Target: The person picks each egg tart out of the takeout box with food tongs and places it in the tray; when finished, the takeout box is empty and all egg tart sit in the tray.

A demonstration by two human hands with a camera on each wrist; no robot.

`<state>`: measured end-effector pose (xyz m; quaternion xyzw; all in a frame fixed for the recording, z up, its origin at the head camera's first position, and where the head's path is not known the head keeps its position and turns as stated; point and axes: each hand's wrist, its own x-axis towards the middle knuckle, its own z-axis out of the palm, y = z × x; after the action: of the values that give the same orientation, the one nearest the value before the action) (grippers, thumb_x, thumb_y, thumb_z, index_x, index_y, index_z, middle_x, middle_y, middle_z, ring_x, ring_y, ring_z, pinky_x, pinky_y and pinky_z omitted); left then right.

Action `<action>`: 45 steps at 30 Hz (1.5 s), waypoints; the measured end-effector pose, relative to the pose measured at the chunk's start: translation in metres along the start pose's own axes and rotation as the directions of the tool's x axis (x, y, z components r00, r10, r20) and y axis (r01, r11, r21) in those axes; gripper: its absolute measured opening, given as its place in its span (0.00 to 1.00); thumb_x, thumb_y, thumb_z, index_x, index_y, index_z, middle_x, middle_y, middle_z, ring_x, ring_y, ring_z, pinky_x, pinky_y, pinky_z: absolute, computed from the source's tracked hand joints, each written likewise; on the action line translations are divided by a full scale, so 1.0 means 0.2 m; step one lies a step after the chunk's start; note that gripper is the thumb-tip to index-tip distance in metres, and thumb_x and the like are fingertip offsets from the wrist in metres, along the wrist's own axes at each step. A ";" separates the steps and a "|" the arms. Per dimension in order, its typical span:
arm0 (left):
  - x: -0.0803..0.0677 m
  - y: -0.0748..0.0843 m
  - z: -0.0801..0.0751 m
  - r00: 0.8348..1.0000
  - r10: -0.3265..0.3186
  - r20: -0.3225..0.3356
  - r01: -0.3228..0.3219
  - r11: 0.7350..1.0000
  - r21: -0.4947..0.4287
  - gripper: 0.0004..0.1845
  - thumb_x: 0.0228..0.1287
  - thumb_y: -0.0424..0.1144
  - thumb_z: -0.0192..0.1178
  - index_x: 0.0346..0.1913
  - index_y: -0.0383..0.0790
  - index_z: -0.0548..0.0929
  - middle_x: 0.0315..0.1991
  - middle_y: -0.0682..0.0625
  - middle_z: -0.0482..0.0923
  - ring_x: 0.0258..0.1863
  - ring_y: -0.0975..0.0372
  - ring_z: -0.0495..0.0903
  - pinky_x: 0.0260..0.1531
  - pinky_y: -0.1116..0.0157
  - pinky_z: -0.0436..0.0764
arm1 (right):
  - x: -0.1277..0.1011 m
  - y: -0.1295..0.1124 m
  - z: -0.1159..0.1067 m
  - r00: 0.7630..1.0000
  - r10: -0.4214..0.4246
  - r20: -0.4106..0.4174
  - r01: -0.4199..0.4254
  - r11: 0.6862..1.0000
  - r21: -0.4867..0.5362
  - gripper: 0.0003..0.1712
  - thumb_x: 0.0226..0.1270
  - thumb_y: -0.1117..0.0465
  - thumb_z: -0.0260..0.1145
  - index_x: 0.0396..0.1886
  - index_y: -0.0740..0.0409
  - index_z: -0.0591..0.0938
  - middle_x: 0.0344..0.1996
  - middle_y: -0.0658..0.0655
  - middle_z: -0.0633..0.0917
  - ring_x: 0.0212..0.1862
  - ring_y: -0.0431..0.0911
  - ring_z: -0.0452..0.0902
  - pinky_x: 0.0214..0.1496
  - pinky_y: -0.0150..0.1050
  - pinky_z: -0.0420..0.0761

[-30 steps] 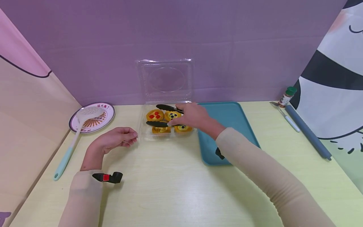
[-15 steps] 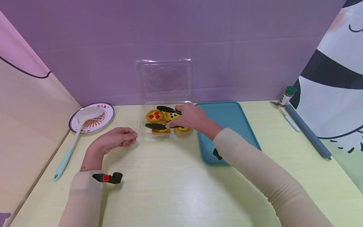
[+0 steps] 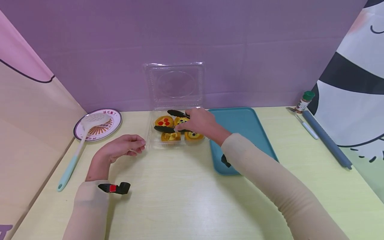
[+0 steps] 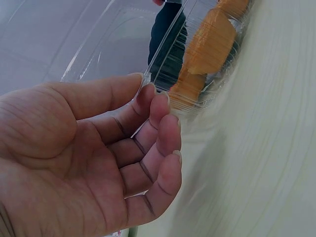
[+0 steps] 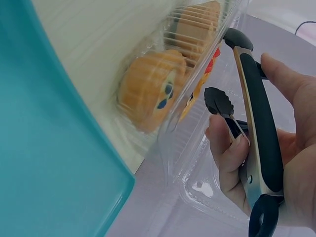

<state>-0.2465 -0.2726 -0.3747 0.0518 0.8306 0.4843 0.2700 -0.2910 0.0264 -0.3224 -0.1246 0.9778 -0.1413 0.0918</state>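
Note:
My right hand [image 3: 202,123] grips black-and-metal tongs [image 5: 261,123], their tips spread above a clear plastic box [image 3: 152,142]. Several egg tarts sit in the box: one with red berries [image 3: 164,121], two with dark blue berries, such as the front right one [image 3: 193,135], and one with a yellow topping [image 3: 171,137]. The tongs and my right hand partly cover the back right tart. At the box's front left side, my left hand [image 3: 124,146] pinches the thin rim between thumb and forefinger, its other fingers curled, as the left wrist view shows.
The box's hinged lid [image 3: 177,83] stands raised against the purple backdrop. A blue tray [image 3: 237,123] lies to the right, partly under my right forearm. On the left, a slotted turner [image 3: 69,171] leans on a plate [image 3: 115,123]. A jar, knife and grey-blue bar lie far right.
The lower arm of the tongs has risen slightly towards the upper one, narrowing the gap. My right forearm has shifted a little left. My left hand stays at the box's rim.

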 end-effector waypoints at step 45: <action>0.01 -0.02 -0.01 1.000 0.006 0.004 -0.006 1.000 -0.020 0.20 0.76 0.45 0.54 0.55 0.28 0.73 0.43 0.46 0.77 0.44 0.56 0.77 0.47 0.64 0.81 | 0.03 -0.12 -0.03 0.997 0.060 0.045 -0.056 0.996 -0.074 0.28 0.58 0.29 0.68 0.38 0.48 0.83 0.18 0.45 0.67 0.24 0.40 0.67 0.20 0.32 0.63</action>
<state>-0.2485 -0.2757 -0.3779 0.0525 0.8250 0.4932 0.2709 -0.2924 0.0040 -0.3105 -0.1028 0.9830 -0.1001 0.1145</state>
